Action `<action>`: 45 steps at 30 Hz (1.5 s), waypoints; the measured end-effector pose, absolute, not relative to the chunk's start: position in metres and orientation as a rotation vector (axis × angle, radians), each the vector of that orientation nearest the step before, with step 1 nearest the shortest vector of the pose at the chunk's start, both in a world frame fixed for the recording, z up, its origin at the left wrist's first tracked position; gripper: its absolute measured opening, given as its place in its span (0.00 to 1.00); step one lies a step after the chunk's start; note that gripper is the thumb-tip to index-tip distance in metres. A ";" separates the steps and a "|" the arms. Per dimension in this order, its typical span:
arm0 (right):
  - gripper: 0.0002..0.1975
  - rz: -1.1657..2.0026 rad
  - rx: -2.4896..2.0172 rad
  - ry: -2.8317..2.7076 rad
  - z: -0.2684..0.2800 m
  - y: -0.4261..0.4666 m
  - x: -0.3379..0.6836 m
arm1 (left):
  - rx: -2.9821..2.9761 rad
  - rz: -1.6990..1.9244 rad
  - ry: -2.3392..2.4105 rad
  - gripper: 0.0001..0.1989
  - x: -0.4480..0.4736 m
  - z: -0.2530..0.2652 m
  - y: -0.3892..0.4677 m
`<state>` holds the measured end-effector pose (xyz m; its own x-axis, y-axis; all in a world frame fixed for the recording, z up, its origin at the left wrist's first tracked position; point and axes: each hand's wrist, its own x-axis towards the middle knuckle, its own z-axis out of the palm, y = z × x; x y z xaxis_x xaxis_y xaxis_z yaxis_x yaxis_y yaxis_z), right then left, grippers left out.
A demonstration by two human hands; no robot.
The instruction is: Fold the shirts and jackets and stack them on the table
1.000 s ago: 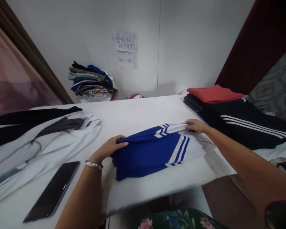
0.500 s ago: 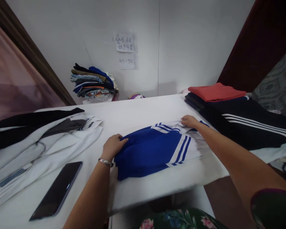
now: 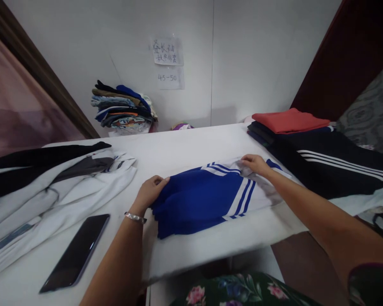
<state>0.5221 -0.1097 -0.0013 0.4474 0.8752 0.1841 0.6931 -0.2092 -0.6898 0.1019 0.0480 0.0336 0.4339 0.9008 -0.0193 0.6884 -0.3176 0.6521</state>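
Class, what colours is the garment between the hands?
Blue and white, with stripes; the head view shows the garment best.

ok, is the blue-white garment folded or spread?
Looks partly folded: on the blue-white garment, far stripes slant differently from near stripes, like a turned-in flap. Layers beneath: cannot tell.

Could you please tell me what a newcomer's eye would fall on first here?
Probably the blue and white garment mid-picture on the white table, with the left hand at its blue end and the right hand at its white part. Next might come the red folded cloth atop the dark pile at right.
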 end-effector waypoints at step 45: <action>0.09 0.618 -1.402 -0.623 0.030 -0.094 0.478 | 1.099 0.858 0.816 0.11 0.124 0.136 0.047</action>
<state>0.4780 -0.0936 0.0300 0.6955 0.7178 0.0324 -0.0265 0.0706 -0.9972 0.1240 0.0473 0.1356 0.4387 0.8897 -0.1267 -0.1719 0.2215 0.9599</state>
